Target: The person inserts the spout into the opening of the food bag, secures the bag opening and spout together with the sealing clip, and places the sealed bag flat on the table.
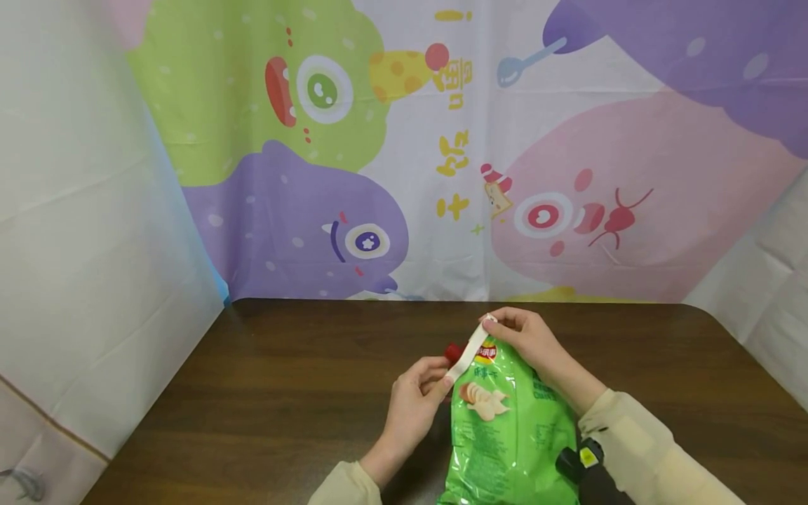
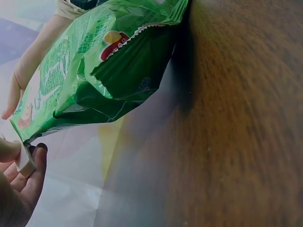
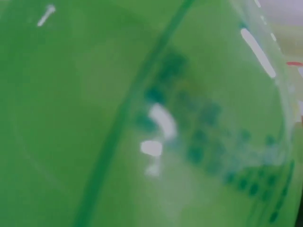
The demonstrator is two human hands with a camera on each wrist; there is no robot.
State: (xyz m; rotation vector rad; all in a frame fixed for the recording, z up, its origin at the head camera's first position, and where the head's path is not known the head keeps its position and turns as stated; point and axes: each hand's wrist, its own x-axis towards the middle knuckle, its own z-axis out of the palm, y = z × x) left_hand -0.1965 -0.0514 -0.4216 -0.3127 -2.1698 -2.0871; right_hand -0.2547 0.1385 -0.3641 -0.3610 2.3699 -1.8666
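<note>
A green, shiny chip bag (image 1: 505,435) stands puffed up on the table, a white sealing clip (image 1: 468,351) lying along its top edge. My left hand (image 1: 410,403) pinches the clip's lower left end between thumb and fingers. At the other end, the thumb and fingers of my right hand (image 1: 533,344) hold the clip and the bag's top corner. The left wrist view shows the clip (image 2: 26,163) between thumb and fingers, close by the bag's (image 2: 71,80) corner. Printed green film (image 3: 94,94) fills the right wrist view, which hides the right fingers.
Just behind the left fingers sits a small red thing (image 1: 452,352), partly covered. The dark wooden table (image 1: 303,393) ends at a cartoon-printed curtain (image 1: 429,266). White cloth (image 1: 95,210) hangs at the left side. A black wrist camera (image 1: 583,459) overlaps the bag's lower right.
</note>
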